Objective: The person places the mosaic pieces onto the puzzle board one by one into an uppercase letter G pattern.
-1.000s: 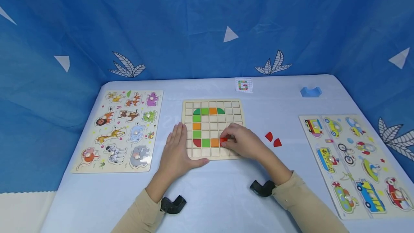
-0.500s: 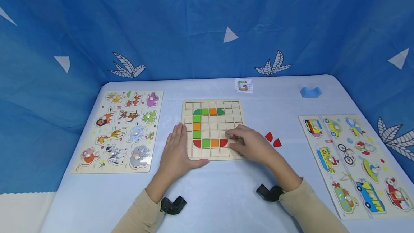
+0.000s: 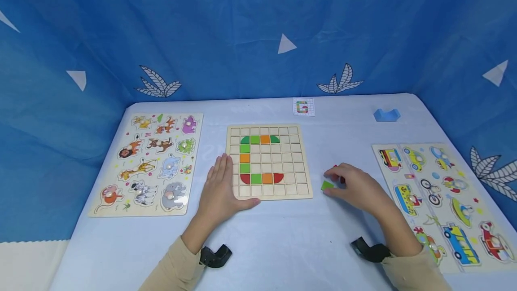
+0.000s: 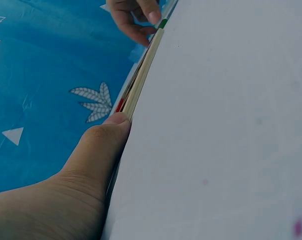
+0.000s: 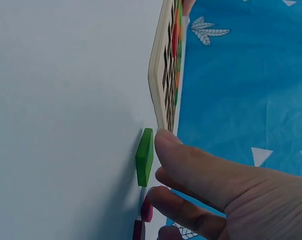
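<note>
A wooden grid board (image 3: 291,190) lies mid-table with green, orange and red tiles laid in a C shape. My left hand (image 3: 220,183) rests along its left edge, fingers straight and thumb at the front edge. In the left wrist view, that thumb (image 4: 98,142) touches the board's side. Right of the board, my right hand (image 3: 355,187) is over the loose pieces, fingers bent and thumb apart. Between thumb and fingers shows a green square tile (image 5: 145,157), with a red piece (image 5: 147,209) beyond it. The hand partly hides the red pieces in the head view.
An animal peg puzzle (image 3: 153,212) lies at the left, a vehicle peg puzzle (image 3: 408,210) at the right. A small pattern card (image 3: 303,107) and a blue notched block (image 3: 387,115) are at the back, before a blue curtain (image 3: 226,35).
My right hand has left the red corner tile on the board and moved right to the loose pieces. The green tile beside it now shows. My left hand has stayed put.
</note>
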The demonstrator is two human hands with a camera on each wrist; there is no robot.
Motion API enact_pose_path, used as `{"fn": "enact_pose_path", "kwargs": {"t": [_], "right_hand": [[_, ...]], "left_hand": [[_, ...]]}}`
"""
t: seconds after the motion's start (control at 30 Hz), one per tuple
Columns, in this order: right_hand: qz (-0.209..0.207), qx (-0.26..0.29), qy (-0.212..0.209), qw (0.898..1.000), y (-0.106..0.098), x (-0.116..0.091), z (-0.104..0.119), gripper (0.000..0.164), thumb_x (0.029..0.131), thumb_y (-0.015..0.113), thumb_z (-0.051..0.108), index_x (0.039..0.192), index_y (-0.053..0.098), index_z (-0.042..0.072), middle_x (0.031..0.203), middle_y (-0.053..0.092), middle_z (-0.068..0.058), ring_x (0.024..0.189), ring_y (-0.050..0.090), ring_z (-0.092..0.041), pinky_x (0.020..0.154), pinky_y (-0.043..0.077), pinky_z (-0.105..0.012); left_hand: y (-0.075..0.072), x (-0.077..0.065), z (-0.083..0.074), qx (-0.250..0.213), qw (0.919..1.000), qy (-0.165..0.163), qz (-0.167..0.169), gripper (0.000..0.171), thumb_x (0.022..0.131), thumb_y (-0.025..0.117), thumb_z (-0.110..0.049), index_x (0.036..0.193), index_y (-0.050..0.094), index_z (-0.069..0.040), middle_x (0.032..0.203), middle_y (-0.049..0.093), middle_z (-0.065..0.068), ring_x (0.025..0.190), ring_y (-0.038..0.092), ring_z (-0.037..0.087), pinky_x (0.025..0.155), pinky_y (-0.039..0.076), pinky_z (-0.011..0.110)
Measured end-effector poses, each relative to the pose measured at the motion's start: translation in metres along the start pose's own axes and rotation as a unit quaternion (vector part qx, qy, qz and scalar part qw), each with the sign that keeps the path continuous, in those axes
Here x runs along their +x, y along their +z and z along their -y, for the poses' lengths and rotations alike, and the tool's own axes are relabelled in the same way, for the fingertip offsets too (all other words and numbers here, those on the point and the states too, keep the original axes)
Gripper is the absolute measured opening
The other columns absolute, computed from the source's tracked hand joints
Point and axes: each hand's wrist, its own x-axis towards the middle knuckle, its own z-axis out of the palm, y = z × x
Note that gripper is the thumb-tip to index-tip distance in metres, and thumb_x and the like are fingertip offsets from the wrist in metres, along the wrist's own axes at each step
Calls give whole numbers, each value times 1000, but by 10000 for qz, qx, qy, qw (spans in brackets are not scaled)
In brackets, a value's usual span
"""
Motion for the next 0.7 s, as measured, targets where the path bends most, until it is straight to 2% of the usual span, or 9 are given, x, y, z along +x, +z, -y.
{"fn": "enact_pose_path", "kwargs": {"t": [0.23, 0.37, 0.53, 0.7], "right_hand": [[-1, 140, 78, 9999, 4, -3, -5, 29, 76, 86, 20, 102, 74, 17, 94, 65, 1, 90, 58, -18, 81, 54, -41], [60, 431, -39, 9990, 6, 0, -6, 24, 78, 84, 12, 95, 68, 18, 91, 65, 2, 88, 56, -19, 78, 51, -36], [163, 815, -217, 9963, 6, 7, -7, 22, 84, 77, 8, 96, 63, 19, 87, 63, 3, 82, 54, -18, 70, 47, -28], [37, 1118, -354, 9931, 7, 22, 0, 18, 88, 74, 10, 100, 64, 19, 90, 63, 1, 81, 53, -18, 68, 46, -25]], "left_hand": [[0, -1, 0, -17, 10000, -27, 28, 135, 63, 77, -74, 158, 16, 0, 168, 9, 15, 156, 5, 31, 126, 13, 51], [-1, 0, 0, -26, 10000, -21, 25, 135, 63, 77, -74, 158, 16, 1, 168, 9, 15, 156, 5, 31, 126, 12, 51], [-1, 0, -1, -37, 10000, -25, 26, 134, 63, 77, -73, 158, 16, 0, 168, 9, 15, 156, 5, 31, 126, 13, 51], [-1, 0, 0, -39, 10000, -21, 19, 134, 63, 77, -73, 158, 16, 0, 168, 9, 14, 156, 5, 31, 126, 13, 51]]}}
